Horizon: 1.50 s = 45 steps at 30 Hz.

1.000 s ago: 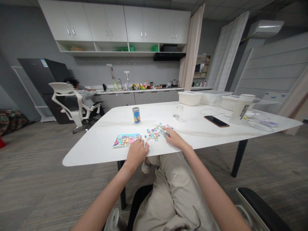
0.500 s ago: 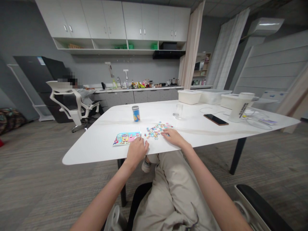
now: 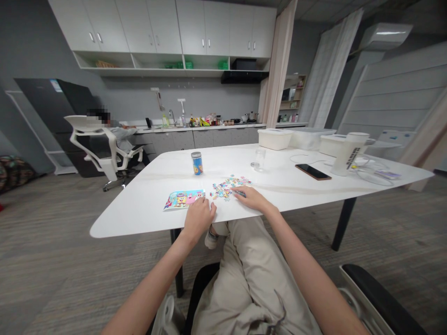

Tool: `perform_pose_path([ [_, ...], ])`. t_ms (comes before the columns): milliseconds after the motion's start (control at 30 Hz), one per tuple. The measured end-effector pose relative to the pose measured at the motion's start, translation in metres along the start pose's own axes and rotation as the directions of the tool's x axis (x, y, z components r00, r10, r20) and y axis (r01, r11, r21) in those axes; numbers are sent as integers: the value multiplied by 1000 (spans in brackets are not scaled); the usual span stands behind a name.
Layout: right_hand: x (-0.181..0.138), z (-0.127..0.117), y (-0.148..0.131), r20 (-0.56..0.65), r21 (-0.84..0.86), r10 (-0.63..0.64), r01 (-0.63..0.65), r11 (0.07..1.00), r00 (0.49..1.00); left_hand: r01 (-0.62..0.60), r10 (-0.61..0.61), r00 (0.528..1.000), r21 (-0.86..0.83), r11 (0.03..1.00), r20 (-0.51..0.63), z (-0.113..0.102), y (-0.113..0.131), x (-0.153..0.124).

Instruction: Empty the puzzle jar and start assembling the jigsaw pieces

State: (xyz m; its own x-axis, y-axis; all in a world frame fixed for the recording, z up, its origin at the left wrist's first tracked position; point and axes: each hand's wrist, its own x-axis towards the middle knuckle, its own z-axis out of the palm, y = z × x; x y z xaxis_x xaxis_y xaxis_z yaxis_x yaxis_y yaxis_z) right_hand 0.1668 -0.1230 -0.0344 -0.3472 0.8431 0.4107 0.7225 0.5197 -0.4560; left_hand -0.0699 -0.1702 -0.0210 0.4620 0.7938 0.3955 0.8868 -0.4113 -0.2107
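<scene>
Right hand [image 3: 253, 200] has slid slightly back towards me since a second ago; left hand [image 3: 199, 216] hasn't moved. I see the right lying flat, grip open, fingertips on the near edge of the loose puzzle pieces [image 3: 226, 185] on the tabletop [image 3: 146, 214]. Left is curled just beside the picture card [image 3: 181, 200]; I can't tell if its grip holds anything. Blue tin [image 3: 197, 163] stands behind.

Blue tin [image 3: 197, 163], glass [image 3: 259, 159], black phone [image 3: 313, 171].
</scene>
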Motion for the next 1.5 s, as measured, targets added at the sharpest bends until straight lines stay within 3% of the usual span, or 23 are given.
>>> perform_pose_path([
  [67,0,-2,-4,-10,24,8,-8,1000,1000,28,-28,1000,-6,1000,4,0,0,1],
  [133,0,-6,-8,-126,30,7,-4,1000,992,46,-46,999,-19,999,2,0,1,1],
  [233,-8,-15,-11,-417,9,74,-77,997,906,63,-63,998,-38,997,-11,0,1,1],
  [300,-21,-21,-9,-494,-6,163,-190,982,854,66,-66,998,-45,997,-17,-1,1,0],
  [400,-43,-24,-2,-393,-82,278,-334,939,876,56,-57,998,-52,997,-10,-2,2,0],
  [500,-60,-24,2,-300,-216,303,-373,902,905,69,-70,998,-49,996,-7,-3,2,0],
  [733,-60,-24,5,-248,-327,227,-302,896,942,-23,23,1000,-1,1000,16,-1,0,0],
  [933,-40,-31,22,-162,-323,212,-255,911,964,40,-38,998,-57,998,41,-8,1,0],
  [1033,-28,-34,25,-108,-344,200,-226,911,974,8,-7,999,-45,999,41,-7,1,1],
  [1200,-30,-32,5,-118,-339,129,-162,927,985,-36,36,999,-32,999,4,1,-3,0],
  [1333,-46,-31,-12,-50,-274,85,-95,957,995,-33,33,999,-74,997,-2,4,-4,0],
  [1500,-53,-31,-9,-41,-297,59,-69,952,997,-47,48,998,-34,998,35,2,-4,0],
])
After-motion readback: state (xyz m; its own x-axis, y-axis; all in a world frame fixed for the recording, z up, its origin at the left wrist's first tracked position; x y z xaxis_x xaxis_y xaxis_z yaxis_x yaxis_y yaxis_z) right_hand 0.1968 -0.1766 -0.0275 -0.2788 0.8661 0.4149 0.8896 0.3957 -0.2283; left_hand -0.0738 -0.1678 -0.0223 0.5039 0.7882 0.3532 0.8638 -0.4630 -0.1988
